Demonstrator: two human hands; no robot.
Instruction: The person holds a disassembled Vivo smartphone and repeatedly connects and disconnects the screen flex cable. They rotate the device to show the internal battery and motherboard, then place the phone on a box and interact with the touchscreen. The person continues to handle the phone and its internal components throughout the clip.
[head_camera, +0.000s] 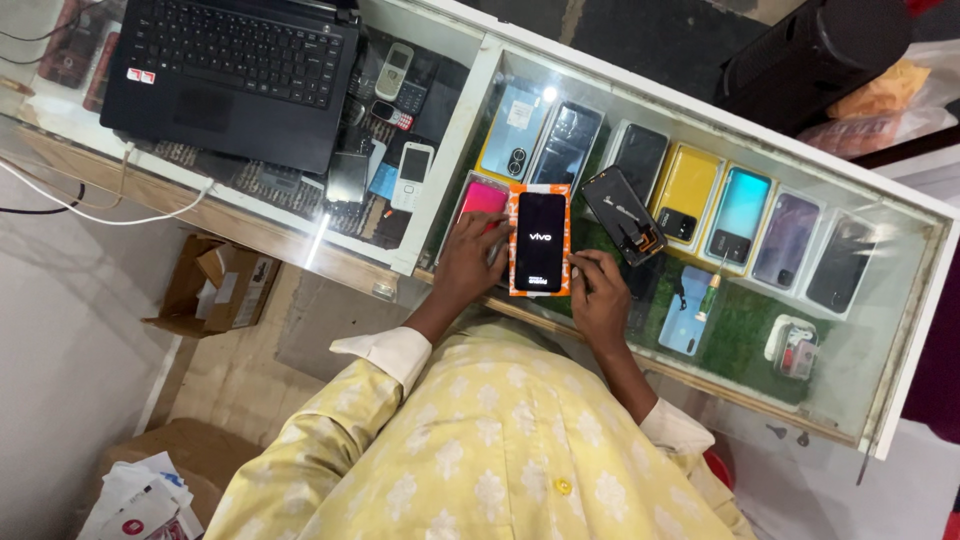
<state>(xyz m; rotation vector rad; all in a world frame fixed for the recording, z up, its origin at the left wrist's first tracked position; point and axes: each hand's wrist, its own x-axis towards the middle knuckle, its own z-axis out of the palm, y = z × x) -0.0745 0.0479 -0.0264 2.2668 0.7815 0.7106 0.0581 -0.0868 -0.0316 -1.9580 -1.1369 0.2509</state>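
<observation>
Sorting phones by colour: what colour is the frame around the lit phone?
Orange frame, clearest in the head view.

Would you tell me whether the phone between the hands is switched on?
On: the phone shows a lit logo on its dark screen.

My left hand (470, 262) lies flat with fingers spread just left of the phone (540, 243), my right hand (600, 290) curls at its lower right edge, fingertips touching it, both forearms angling in from yellow sleeves.

A glass-topped display counter (905, 330) with a white frame stands on pale floor (60, 340) — bright glare on the glass.
</observation>
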